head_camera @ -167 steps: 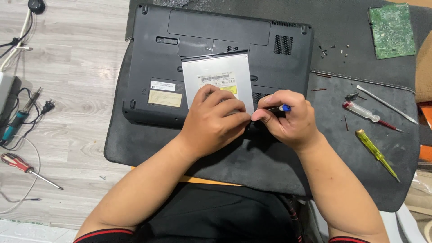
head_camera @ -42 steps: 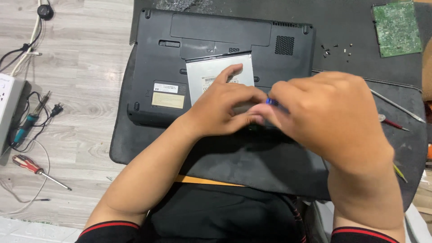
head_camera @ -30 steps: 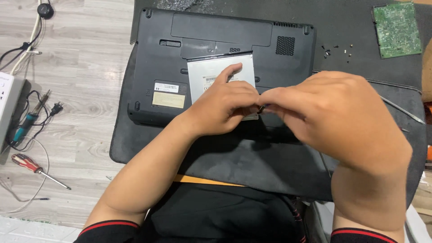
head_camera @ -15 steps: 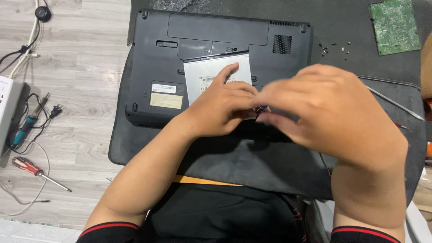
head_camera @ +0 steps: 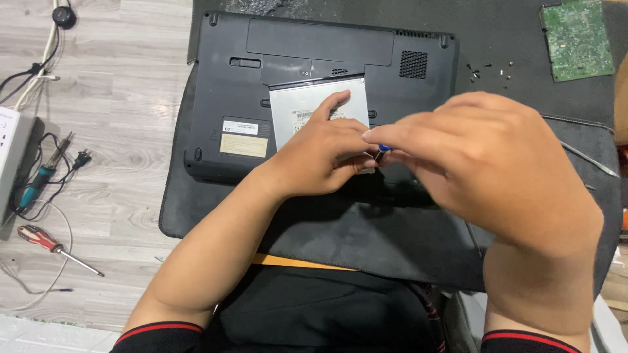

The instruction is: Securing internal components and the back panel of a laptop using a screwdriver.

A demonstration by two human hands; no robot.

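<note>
A black laptop (head_camera: pixel 314 59) lies upside down on a dark mat (head_camera: pixel 366 229). A silver optical drive (head_camera: pixel 307 108) rests on its underside. My left hand (head_camera: pixel 320 157) presses on the drive, index finger stretched out over it. Raised close to the camera, my right hand (head_camera: pixel 484 176) pinches a small screwdriver with a blue tip (head_camera: pixel 381 150) just right of the left fingers. The right hand hides the laptop's near right corner.
A green circuit board (head_camera: pixel 577 40) and several tiny screws (head_camera: pixel 487 68) lie at the back right of the mat. On the wooden floor to the left are a red-handled screwdriver (head_camera: pixel 49 243), a soldering iron (head_camera: pixel 40 178), cables and a white box (head_camera: pixel 12 153).
My right hand has risen toward the camera and turned while still holding the blue-tipped screwdriver. The left hand stays on the drive, its index finger now stretched out.
</note>
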